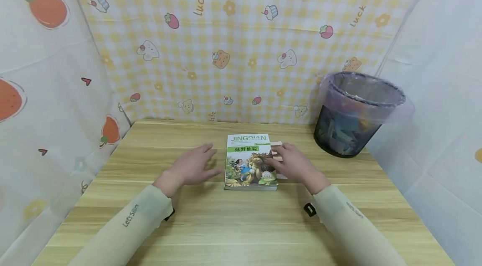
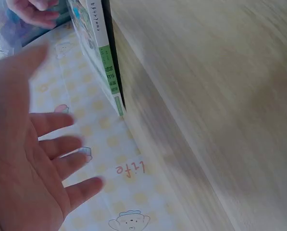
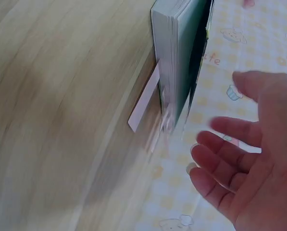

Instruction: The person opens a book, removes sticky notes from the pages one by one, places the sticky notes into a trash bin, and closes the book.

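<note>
A paperback book (image 1: 246, 170) with a lion and a child in blue on its cover lies face up on the table. Its green and white spine (image 2: 107, 62) faces my left hand (image 1: 193, 166), which is held just left of it with fingers extended and nothing in the palm. Pale pinkish paper strips (image 3: 145, 98) stick out from the page edge on the right side. Over that side is my right hand (image 1: 294, 163), its fingers loosely bent and overlapping the cover's edge in the head view. In the right wrist view, these fingers (image 3: 220, 166) are spread beside the book, gripping nothing.
A dark bin (image 1: 339, 132) lined with a translucent purple bag stands at the table's back right. Behind the wooden table (image 1: 241, 228) hangs a yellow checked curtain (image 1: 233, 86). Pale cloths (image 1: 444, 103) border the left and right sides.
</note>
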Available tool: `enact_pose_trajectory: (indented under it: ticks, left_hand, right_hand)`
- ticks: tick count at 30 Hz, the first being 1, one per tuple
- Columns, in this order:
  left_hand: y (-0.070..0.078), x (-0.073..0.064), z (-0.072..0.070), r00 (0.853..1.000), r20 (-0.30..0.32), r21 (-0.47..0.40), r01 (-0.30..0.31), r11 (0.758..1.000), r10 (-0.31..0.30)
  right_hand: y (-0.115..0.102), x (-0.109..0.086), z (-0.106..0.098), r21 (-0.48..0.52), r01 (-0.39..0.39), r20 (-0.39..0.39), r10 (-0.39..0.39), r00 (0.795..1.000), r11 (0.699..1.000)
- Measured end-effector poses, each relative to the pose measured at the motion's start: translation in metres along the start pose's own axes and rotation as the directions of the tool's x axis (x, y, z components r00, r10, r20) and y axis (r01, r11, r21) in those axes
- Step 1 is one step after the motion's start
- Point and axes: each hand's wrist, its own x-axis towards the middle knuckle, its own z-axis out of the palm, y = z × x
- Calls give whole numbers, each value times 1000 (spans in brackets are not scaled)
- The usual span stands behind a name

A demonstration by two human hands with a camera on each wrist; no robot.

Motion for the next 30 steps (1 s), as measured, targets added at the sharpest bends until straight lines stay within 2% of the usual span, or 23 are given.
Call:
enact_pose_trajectory:
  ticks: [6,9,14,18,21,30]
  left_hand:
    - [6,-1,2,997,56,-38,-54,998,56]
    - [9,-1,7,992,56,-59,-109,992,112]
    - [17,1,16,974,68,-101,-208,973,215]
    - [22,1,21,967,116,-123,-213,969,227]
    - [24,1,24,964,138,-114,-212,971,227]
    - [27,3,24,964,151,-96,-207,974,220]
  right_hand:
    - [1,10,11,13,-66,7,66,998,998]
    - [1,14,16,104,-119,42,115,992,987]
    - [4,17,23,254,-236,123,211,970,938]
    - [6,17,24,318,-271,125,243,962,909]
    - [6,18,23,342,-272,110,249,962,899]
    - [1,19,19,300,-267,48,265,963,916]
